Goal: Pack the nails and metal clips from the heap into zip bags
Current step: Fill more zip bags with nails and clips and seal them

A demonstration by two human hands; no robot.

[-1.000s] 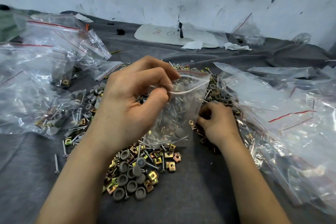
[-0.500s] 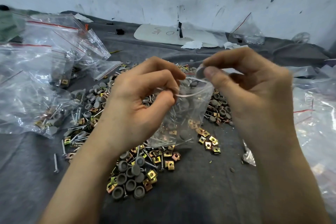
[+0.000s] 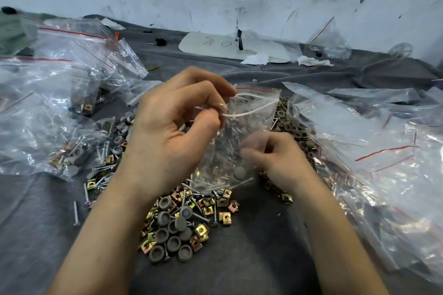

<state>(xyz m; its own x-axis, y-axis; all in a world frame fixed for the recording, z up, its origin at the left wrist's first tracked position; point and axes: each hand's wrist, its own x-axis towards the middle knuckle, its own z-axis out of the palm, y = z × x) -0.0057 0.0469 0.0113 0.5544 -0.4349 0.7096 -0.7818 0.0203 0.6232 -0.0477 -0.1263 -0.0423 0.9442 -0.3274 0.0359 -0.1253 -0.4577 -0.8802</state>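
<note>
now our left hand (image 3: pixel 167 136) pinches the open mouth of the zip bag (image 3: pixel 251 122) between thumb and forefinger, holding it upright over the heap (image 3: pixel 182 220) of nails (image 3: pixel 76 213), metal clips (image 3: pixel 226 217) and grey caps (image 3: pixel 165 218) on the grey cloth (image 3: pixel 263 258). nails and a few clips sit in the bag's bottom. our right hand (image 3: pixel 282 160) is low at the bag's right edge, blurred, fingers curled; we cannot tell whether it holds anything. filled bags (image 3: pixel 48 115) lie to the left, and clear bags (image 3: pixel 383 151) are piled to the right.
</note>
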